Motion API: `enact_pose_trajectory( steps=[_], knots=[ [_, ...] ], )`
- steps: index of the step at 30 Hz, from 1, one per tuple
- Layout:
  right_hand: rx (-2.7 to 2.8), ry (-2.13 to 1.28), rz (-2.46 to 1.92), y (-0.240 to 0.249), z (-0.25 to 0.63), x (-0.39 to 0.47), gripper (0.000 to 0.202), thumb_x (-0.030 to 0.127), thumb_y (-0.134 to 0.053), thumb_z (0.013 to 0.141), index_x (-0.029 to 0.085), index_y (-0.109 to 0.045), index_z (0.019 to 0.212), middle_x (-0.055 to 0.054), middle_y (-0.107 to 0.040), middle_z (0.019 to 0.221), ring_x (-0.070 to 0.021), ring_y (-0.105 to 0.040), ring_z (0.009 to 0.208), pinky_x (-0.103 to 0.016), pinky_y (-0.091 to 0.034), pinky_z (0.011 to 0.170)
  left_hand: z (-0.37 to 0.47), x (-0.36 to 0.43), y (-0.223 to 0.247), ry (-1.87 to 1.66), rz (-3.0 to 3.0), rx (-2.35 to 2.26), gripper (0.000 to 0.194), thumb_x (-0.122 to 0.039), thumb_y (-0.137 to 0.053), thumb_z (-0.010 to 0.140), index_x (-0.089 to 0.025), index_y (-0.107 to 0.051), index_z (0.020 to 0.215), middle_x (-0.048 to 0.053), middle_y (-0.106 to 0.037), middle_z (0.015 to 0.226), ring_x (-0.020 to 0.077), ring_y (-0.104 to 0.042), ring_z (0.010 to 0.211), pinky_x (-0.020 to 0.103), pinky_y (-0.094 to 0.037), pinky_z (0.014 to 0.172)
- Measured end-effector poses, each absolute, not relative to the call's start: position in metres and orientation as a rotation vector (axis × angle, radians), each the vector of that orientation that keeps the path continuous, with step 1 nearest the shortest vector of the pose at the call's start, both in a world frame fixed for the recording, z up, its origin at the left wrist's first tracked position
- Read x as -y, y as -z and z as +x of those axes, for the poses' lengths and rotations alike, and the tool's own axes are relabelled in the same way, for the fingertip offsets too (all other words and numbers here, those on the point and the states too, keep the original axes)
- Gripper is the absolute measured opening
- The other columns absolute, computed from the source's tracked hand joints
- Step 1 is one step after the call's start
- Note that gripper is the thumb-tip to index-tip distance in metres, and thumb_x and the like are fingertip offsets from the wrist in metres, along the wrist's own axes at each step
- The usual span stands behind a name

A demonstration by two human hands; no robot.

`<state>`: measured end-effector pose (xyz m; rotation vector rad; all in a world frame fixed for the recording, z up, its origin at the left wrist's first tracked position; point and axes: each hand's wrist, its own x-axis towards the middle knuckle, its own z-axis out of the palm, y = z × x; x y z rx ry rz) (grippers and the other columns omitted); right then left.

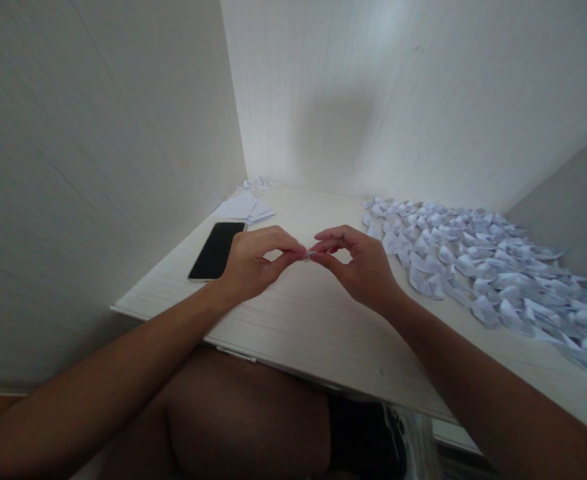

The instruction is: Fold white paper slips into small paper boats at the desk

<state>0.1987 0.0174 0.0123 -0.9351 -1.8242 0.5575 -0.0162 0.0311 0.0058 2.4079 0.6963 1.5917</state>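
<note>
Above the middle of the white table (303, 313), my left hand (256, 259) and my right hand (356, 261) meet at the fingertips. Between them is a small folded piece of white paper (307, 256), mostly hidden by the fingers. My left thumb and forefinger pinch it from the left. My right thumb and forefinger pinch it from the other side, the remaining right fingers loosely curled. The paper's exact shape is too small to make out.
Many folded white paper boats (473, 260) cover the table's right side. A black-screened phone (216, 252) lies at the left, partly behind my left hand. Beyond it are flat white paper sheets (241, 205) and small paper scraps (258, 182) by the corner. White walls (323, 100) enclose the table.
</note>
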Motion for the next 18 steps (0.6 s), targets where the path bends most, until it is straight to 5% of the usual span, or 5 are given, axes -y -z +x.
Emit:
enact_pose_trajectory(
  steps=[6,14,18],
  knots=[
    [1.884,-0.564,-0.938,-0.0057,0.1962,-0.0175,0.017,0.042,-0.079,0.088,0.026,-0.079,0.092,-0.003,-0.08,0.088,-0.0184,-0.071,0.076,-0.032,-0.053,0.067,-0.0158,-0.0353,-0.0008,-1.665,2.258,-0.712,0.005,-0.029,-0.081,0.088,-0.024,-0.081,0.086,0.002,-0.08,0.082,0.0137,-0.072,0.073,0.026,-0.058,0.068],
    [1.905,-0.659,-0.987,-0.0052,0.1947,-0.0183,0.036,0.055,-0.072,0.091,0.022,-0.075,0.076,0.0,-0.072,0.068,-0.0145,-0.06,0.063,-0.029,-0.048,0.065,-0.0114,-0.0329,0.0018,-1.635,2.041,-0.797,0.009,-0.03,-0.085,0.083,-0.022,-0.08,0.081,0.003,-0.079,0.08,0.0144,-0.071,0.071,0.026,-0.059,0.065],
    [1.935,-0.703,-1.01,-0.0046,0.1954,-0.0188,0.031,0.046,-0.07,0.093,0.02,-0.077,0.078,-0.001,-0.074,0.07,-0.0141,-0.062,0.064,-0.028,-0.046,0.063,-0.0066,-0.0324,0.003,-1.624,1.861,-0.819,0.015,-0.033,-0.089,0.078,-0.02,-0.079,0.078,0.004,-0.078,0.077,0.0143,-0.071,0.068,0.025,-0.059,0.063]
  ],
)
